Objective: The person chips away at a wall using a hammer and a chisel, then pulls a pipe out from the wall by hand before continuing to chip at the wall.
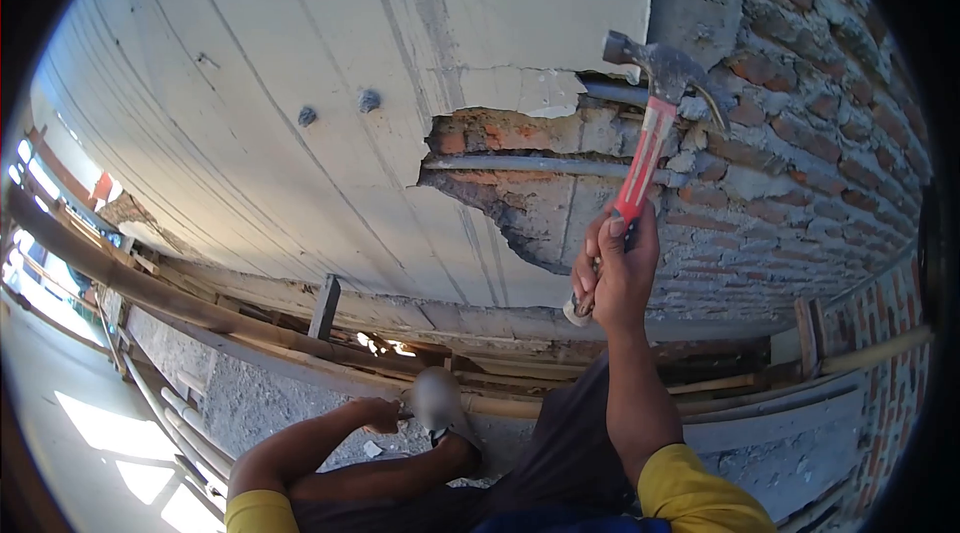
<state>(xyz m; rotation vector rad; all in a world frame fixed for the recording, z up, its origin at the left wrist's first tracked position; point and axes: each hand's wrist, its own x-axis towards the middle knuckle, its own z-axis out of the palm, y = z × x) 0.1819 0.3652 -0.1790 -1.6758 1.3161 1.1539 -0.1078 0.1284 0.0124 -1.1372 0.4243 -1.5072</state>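
Right grip (612, 273) clenched tight, round red hammer (648, 138)

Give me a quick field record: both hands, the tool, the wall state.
right hand: raised, gripping claw hammer by its red handle
hammer head: up at the broken opening's top right edge, contact unclear
left hand: low, by the leg; grip unclear
wall: white facing broken open, exposing brick and a horizontal pipe

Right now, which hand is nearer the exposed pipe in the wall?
Right. The right hand, gripping the hammer, is just below the pipe; the left hand is far lower, near the planks.
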